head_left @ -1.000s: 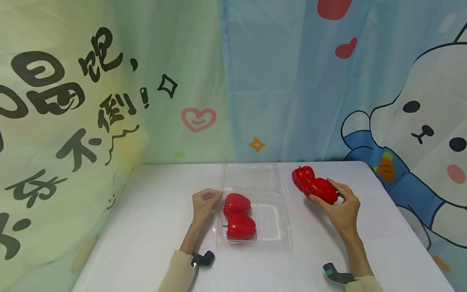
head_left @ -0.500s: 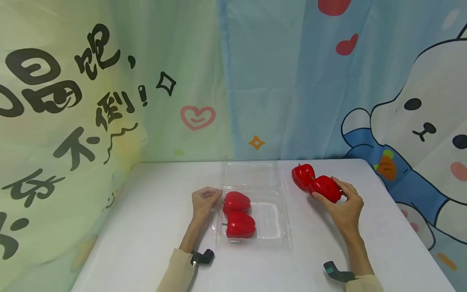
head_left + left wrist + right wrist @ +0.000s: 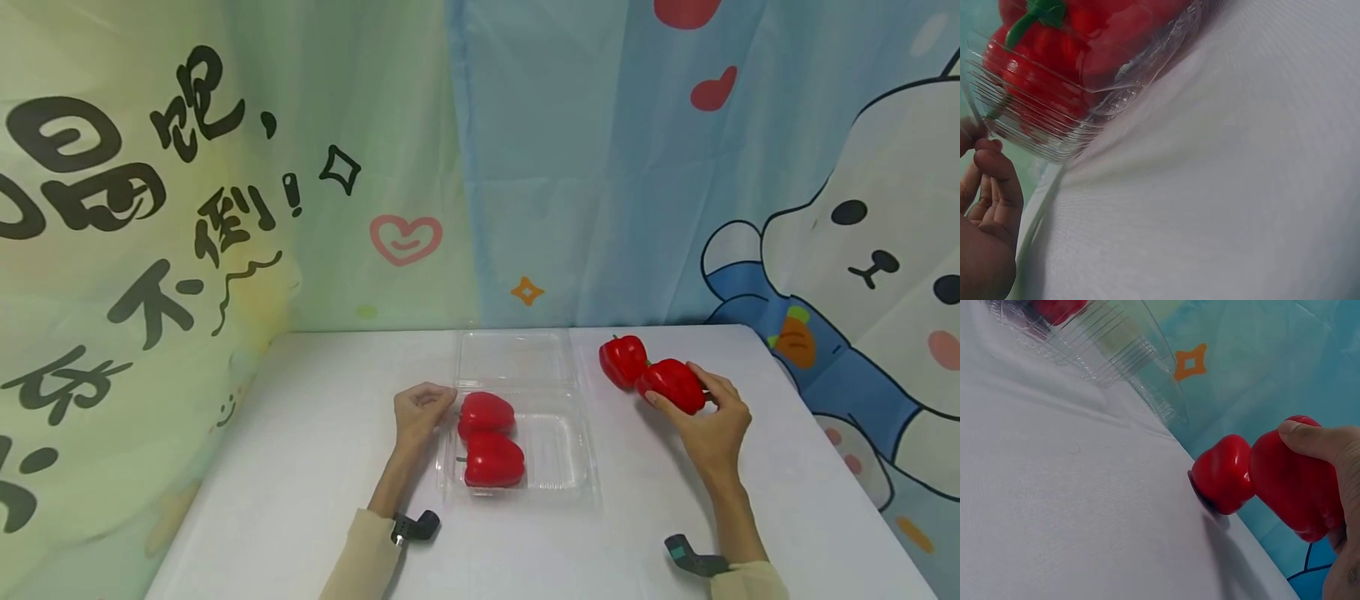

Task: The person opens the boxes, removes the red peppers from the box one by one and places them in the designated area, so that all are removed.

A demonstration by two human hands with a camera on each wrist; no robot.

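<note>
A person wearing light sleeves is working with both hands at a white tabletop point(image 3: 330, 392), where a clear plastic container point(image 3: 555, 450) is lying open with its lid point(image 3: 515, 358) folding back toward the printed curtain point(image 3: 547, 167). The left hand point(image 3: 418, 412) is pinching the container's rim at the far left corner between thumb and forefinger, the other fingers curling in loosely; the grip is probably steadying the light tray against sliding. Inside, a far red pepper point(image 3: 487, 415) and a near red pepper point(image 3: 495, 461) are lying one beside the other, touching, along the left side with their stems pointing left, an arrangement that is seemingly saving the bare right side for more. Well to the right of the container, the right hand point(image 3: 712, 425) is holding a third red pepper point(image 3: 672, 383) with the thumb on one side and fingers on the other, likely because the fruit is too rounded for a narrower hold; the right wrist view is showing it raised above the tabletop. A fourth pepper point(image 3: 622, 360) is resting on the tabletop just beside it, loose and within easy reach; whether the two are touching, the views are not making clear.
</note>
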